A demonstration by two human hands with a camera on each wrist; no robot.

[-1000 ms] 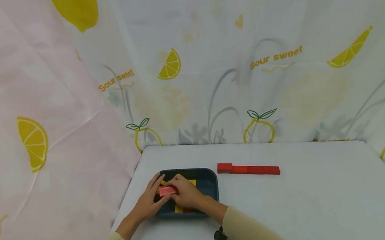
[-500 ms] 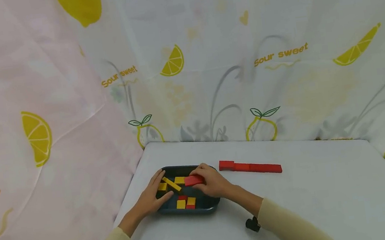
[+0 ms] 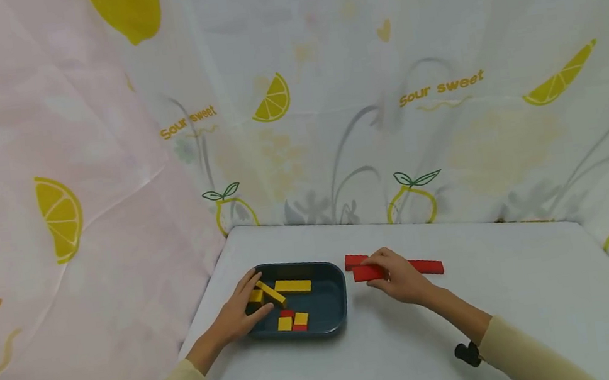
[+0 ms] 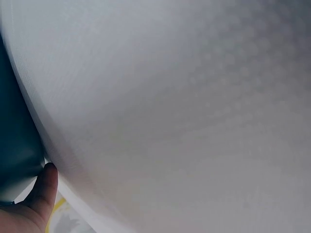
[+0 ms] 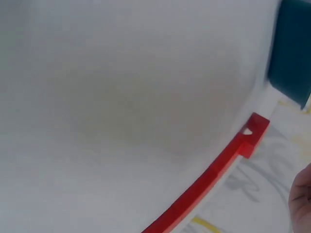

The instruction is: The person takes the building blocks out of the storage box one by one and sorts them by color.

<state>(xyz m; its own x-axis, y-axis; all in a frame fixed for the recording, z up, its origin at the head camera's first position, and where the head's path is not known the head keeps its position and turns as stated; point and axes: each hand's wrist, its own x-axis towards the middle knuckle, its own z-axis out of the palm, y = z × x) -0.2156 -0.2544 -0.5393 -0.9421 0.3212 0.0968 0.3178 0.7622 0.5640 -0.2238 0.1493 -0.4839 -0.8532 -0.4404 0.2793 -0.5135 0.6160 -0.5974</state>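
Note:
In the head view a dark blue tray [image 3: 326, 295] stands on the white table. My left hand [image 3: 233, 316] rests at its left end, fingers extended along the rim and thumb reaching over the inside. A finger [image 4: 44, 191] lies against the tray wall in the left wrist view. To the right of the tray, my right hand [image 3: 403, 279] pinches a red rectangular block [image 3: 368, 273] between thumb and fingers. This block overlaps a row of red blocks [image 3: 427, 267] on the table behind it. Inside the tray lie a long yellow block [image 3: 293, 286] and a thin yellow stick [image 3: 271, 293].
Small yellow cubes [image 3: 285, 324] and red ones [image 3: 287, 313] sit near the tray's front wall. Another yellow block [image 3: 257, 296] lies by the left hand. Lemon-printed cloth [image 3: 300, 152] hangs behind and at the left of the table.
My right hand has lifted the red block from the tray and carried it right, over to the red row. The left hand has stayed at the tray's left end.

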